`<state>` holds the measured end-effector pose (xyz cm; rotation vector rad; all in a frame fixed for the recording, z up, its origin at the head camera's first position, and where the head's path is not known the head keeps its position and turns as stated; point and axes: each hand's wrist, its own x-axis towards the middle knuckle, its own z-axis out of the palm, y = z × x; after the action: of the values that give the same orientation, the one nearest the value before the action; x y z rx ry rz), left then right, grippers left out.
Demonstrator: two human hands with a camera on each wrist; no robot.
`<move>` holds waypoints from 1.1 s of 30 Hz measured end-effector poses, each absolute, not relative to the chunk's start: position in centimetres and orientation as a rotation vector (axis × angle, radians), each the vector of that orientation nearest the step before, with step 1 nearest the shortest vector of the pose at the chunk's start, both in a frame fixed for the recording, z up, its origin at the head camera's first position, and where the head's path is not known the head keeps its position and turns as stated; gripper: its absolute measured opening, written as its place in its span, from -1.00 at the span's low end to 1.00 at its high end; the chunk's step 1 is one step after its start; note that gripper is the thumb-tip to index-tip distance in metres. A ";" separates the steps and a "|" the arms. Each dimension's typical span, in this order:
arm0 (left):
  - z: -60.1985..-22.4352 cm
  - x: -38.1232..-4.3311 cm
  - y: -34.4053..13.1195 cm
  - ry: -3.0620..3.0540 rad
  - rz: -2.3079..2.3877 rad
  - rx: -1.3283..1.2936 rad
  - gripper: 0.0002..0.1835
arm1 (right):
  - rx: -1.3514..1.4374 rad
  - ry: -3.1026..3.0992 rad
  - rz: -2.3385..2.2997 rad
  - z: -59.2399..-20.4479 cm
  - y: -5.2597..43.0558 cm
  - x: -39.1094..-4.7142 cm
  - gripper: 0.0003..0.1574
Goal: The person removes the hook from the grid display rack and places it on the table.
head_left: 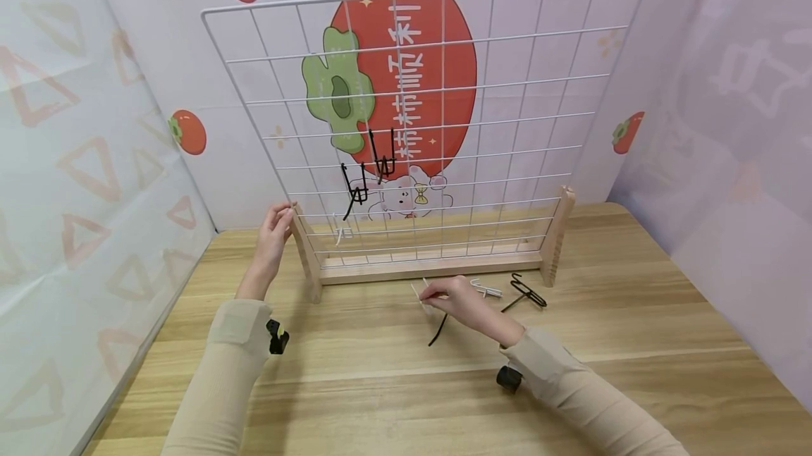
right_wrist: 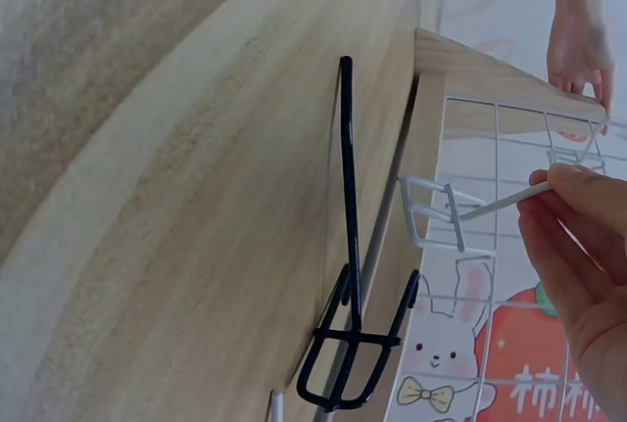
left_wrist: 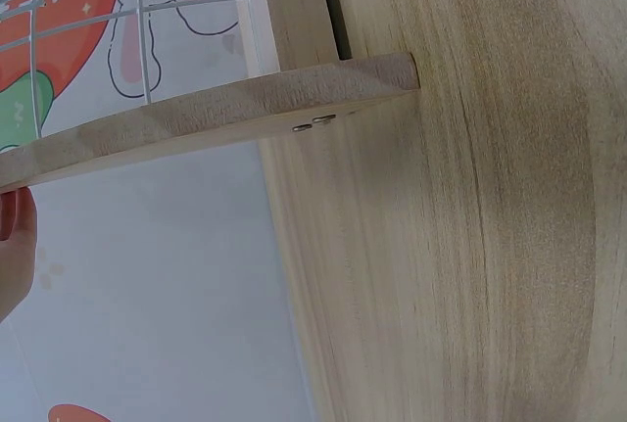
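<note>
My right hand [head_left: 459, 301] pinches the straight arm of a white wire hook [right_wrist: 431, 214] between thumb and fingers, just in front of the grid stand. The hook's looped back end points away from the fingertips in the right wrist view. My left hand [head_left: 273, 237] grips the upper end of the left wooden post [head_left: 306, 251]. This post and its match on the right hold up a white wire grid [head_left: 444, 44]. Two black hooks, one higher [head_left: 383, 160] and one lower [head_left: 357, 192], hang on the grid, with a white hook [head_left: 342, 232] below them.
Near the right hand, a black hook [right_wrist: 350, 207] lies on the wooden table [head_left: 380, 399]. Another white hook [head_left: 487, 290] and a black hook [head_left: 528, 292] lie further right, by the right post [head_left: 558, 237]. A printed cloth [head_left: 539, 146] stands behind the grid.
</note>
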<state>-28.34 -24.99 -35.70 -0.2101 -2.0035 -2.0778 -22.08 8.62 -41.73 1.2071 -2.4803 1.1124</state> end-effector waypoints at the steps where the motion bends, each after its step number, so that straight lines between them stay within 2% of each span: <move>1: -35.7 -28.3 -25.0 -2.006 -2.075 -0.211 -0.91 | 1.209 -2.481 1.109 -41.8 8.6 -22.1 -0.88; 25: -35.7 -28.4 -25.0 -2.003 -2.060 -0.204 -0.92 | 1.247 -2.536 0.909 -43.0 8.0 -22.4 -0.90; 33: -35.6 -28.2 -24.9 -2.018 -2.060 -0.197 -0.92 | 1.301 -2.530 0.974 -43.4 7.6 -22.3 -0.91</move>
<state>-28.22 -24.94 -35.61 -0.1969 -2.0184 -2.0595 -22.32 7.59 -43.36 1.3013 -2.5296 0.9743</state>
